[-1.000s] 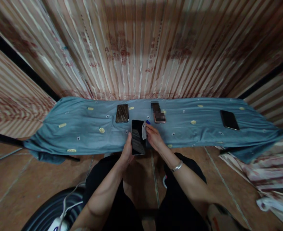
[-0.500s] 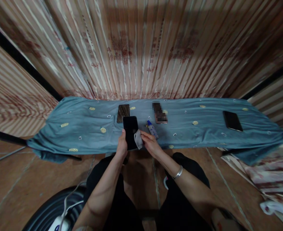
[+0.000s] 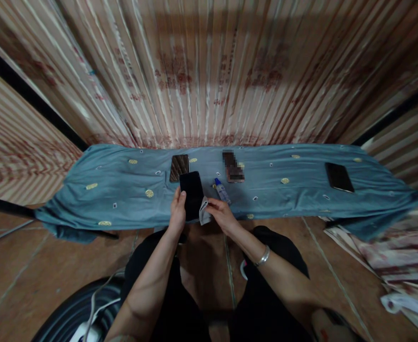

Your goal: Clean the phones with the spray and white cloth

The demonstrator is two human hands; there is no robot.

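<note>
My left hand (image 3: pixel 179 209) grips the left edge of a black smartphone (image 3: pixel 191 194), thumb along its side, screen facing up toward me. A small grey cloth (image 3: pixel 204 213) is pinched in the fingers of my right hand (image 3: pixel 222 213), at the phone's lower right edge. Just beyond my right hand lies a clear bottle with a blue cap (image 3: pixel 222 191). Behind the held phone, a second dark phone (image 3: pixel 179 167) rests on the table cover, its surface reflecting stripes.
A blue-green patterned cloth (image 3: pixel 283 199) covers the long, narrow table. A partly pixelated dark object (image 3: pixel 233 167) lies past the bottle, and a black device (image 3: pixel 339 177) sits farther right. Pleated curtains (image 3: pixel 201 95) hang behind. A white power strip (image 3: pixel 86 331) is at lower left.
My right hand and the grey cloth have shifted slightly down to the phone's lower right edge; the cloth now looks more bunched. My left hand still holds the phone.
</note>
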